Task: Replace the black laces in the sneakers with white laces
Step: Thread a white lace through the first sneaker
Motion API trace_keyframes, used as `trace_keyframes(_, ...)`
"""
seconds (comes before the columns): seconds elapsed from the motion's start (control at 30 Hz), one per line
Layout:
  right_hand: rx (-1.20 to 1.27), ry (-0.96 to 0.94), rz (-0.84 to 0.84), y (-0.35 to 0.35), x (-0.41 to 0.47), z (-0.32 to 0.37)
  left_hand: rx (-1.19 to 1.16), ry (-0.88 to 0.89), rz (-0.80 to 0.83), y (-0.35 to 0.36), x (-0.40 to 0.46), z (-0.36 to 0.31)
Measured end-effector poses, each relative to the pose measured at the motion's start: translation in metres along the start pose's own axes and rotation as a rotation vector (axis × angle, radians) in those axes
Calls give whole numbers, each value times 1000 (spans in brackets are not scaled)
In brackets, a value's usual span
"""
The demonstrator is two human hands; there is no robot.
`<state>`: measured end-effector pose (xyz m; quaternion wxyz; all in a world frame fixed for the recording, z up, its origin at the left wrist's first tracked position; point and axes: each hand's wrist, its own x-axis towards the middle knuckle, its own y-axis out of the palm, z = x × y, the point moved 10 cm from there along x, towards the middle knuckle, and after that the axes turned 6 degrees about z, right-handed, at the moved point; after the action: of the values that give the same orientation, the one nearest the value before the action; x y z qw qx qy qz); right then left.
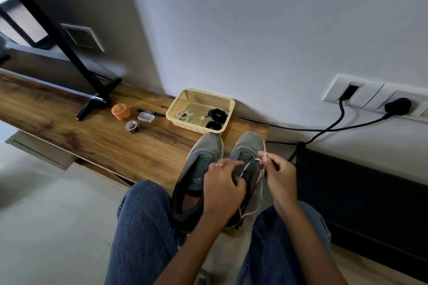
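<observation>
Left hand (223, 184) curls over the right-side grey fabric sneaker (249, 157) on the wooden worktop (92, 136), fingers gripping its tongue; right hand (279, 174), raised beside it, pinches the thin white lace (260, 172).

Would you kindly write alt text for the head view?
Both hands thread a white lace into the right sneaker on a wooden shelf; the left sneaker is unlaced. Behind, a basket holds black laces.
</observation>
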<state>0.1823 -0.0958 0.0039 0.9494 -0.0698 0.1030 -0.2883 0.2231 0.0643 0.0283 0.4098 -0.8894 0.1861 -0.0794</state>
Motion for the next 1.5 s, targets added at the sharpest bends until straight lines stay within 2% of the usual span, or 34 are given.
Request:
trace_keyframes(0.07, -104, -27, 59, 8, 18, 3, 26, -22, 8, 2, 17, 8)
trace_keyframes(0.17, -315, -79, 136, 27, 42, 5, 77, -96, 122, 18, 43, 20)
trace_keyframes(0.3, -422, -56, 177, 45, 59, -10, 126, -196, 230, 38, 65, 29)
trace_keyframes(0.83, -514, -13, 38, 52, 61, -40, 98, -198, 149, 39, 71, 41)
trace_keyframes(1.2, -439, -62, -63, 54, 56, -42, 101, -183, 144, 40, 67, 40)
trace_keyframes(1.5, -512, -98, -10, 65, 60, -44, 93, -170, 134, 41, 66, 41)
